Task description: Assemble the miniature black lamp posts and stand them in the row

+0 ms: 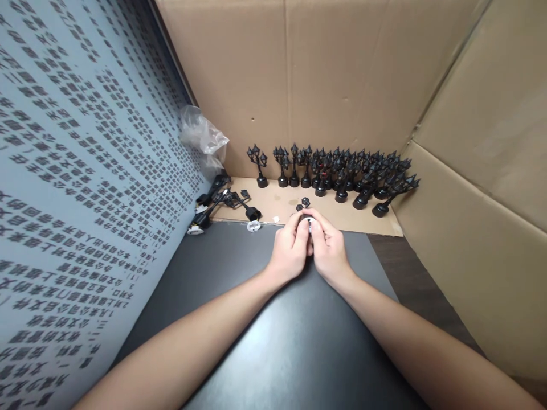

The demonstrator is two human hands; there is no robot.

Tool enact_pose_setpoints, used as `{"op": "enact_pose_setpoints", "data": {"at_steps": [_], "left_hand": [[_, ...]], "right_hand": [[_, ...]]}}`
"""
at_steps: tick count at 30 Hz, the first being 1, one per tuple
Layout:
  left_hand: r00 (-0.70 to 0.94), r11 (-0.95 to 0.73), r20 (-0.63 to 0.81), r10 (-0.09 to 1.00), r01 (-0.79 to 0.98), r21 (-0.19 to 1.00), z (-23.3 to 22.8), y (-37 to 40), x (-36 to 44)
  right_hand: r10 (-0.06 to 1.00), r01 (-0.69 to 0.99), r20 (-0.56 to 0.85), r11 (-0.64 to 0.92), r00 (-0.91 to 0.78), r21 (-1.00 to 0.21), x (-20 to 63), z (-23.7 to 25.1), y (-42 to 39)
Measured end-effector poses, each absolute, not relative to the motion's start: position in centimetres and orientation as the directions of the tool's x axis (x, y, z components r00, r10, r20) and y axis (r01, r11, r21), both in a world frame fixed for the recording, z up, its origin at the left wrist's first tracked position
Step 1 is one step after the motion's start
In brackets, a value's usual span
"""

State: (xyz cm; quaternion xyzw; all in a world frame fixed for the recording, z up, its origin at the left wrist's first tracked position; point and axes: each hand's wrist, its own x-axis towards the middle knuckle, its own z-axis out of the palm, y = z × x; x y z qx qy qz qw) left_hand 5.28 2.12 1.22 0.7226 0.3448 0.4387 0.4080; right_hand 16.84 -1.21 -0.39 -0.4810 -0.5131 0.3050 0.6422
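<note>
My left hand and my right hand are closed together round one miniature street lamp. Its black lantern heads poke out beyond my fingers, pointing away from me. A white round base cover shows at the near end of the lamp, between my two thumbs. The lamp's post and most of its base are hidden by my fingers. Left of my hands, another black lamp lies on its side with its hollow base facing me, and a loose white cover is in front of it.
Several finished-looking black lamps stand along the cardboard at back right. More lamps lie in a pile at left, under a clear plastic bag. Cardboard walls and a printed panel enclose the dark mat.
</note>
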Motion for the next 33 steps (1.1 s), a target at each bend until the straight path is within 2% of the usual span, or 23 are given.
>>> {"op": "enact_pose_setpoints", "data": {"at_steps": [8,17,33], "left_hand": [[0.36,-0.429,0.354,0.863,0.153,0.89,1.45,1.98,5.42],[0.382,-0.435,0.343,0.858,0.185,0.881,1.27,1.83,5.47],[0.42,-0.401,0.329,0.846,0.092,0.912,0.84,2.51,5.29]], "right_hand": [[0.855,0.125,0.408,0.389,0.321,-0.913,16.71,-0.41,-1.16],[0.842,0.114,0.382,0.367,0.381,-0.923,16.64,-0.25,-1.45],[0.84,0.085,0.39,0.388,0.377,-0.918,16.6,-0.72,-1.1]]}}
